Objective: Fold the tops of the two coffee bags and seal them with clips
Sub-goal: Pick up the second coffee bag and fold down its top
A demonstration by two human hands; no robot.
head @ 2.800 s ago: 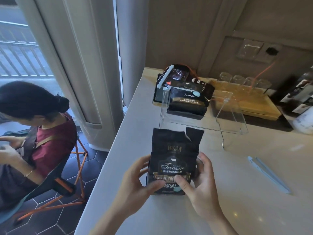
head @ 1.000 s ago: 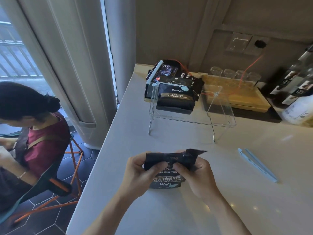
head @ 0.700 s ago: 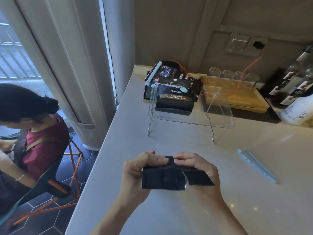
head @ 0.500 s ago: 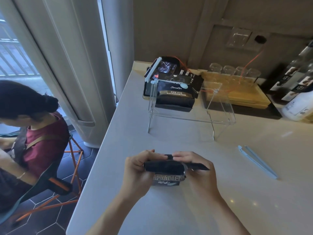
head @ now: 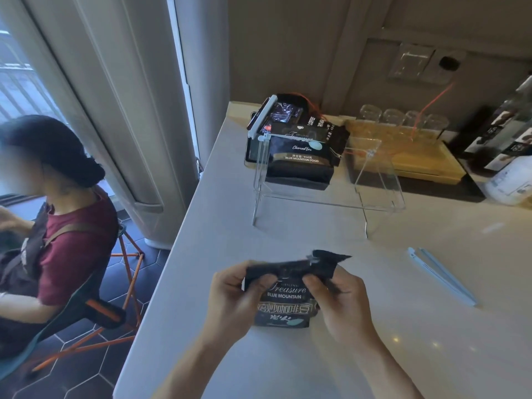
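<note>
Currently both hands on the near coffee bag (head: 283,298), which stands on the counter (head: 431,326) close to its front edge. Left hand (head: 230,298) pinches the folded top at its left end, right hand (head: 339,300) pinches the right end — fingers closed on the bag, thumbs in front. Top is folded over, one torn corner sticking up right. Light-blue clip (head: 442,275) lies loose on the counter, well right of the bag. Second coffee bag (head: 299,159) sits farther back in the clear acrylic stand (head: 374,182) — a clip across its top.
</note>
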